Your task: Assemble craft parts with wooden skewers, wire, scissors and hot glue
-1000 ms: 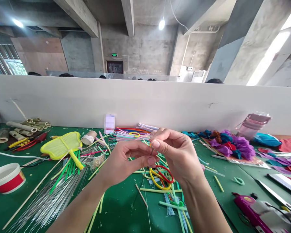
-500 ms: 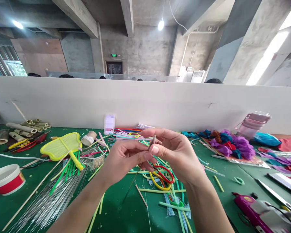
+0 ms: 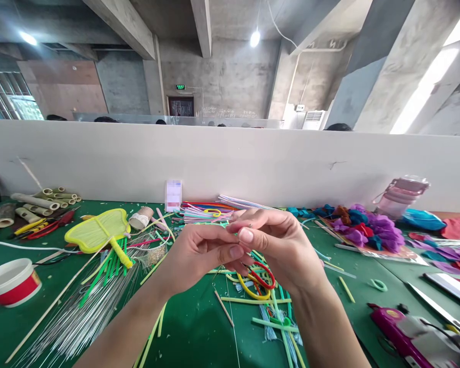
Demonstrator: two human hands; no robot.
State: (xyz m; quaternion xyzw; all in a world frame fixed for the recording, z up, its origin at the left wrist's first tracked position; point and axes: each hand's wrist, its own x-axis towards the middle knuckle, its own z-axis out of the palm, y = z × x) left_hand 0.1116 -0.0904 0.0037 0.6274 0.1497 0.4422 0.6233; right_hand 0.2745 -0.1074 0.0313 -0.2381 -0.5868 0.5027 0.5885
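Table [image 3: 199, 332]: green, strewn with thin wires.
Loops [image 3: 256, 281]: red and yellow, on the table under the hands.
Left hand [image 3: 199, 255]: grip pinched shut on a thin piece [image 3: 239, 234], mostly hidden, held above the table.
Right hand [image 3: 279, 245]: grip closed on the same piece, fingertips meeting.
Straws [image 3: 207, 208]: bundled by the white partition [image 3: 230, 158].

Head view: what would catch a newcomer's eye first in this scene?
The left hand and the right hand meet at the centre, pinching a thin piece, too small to identify, between their fingertips. Around them the green table is strewn with coloured strips, with a yellow leaf-shaped piece at the left and a heap of purple fabric petals at the right.
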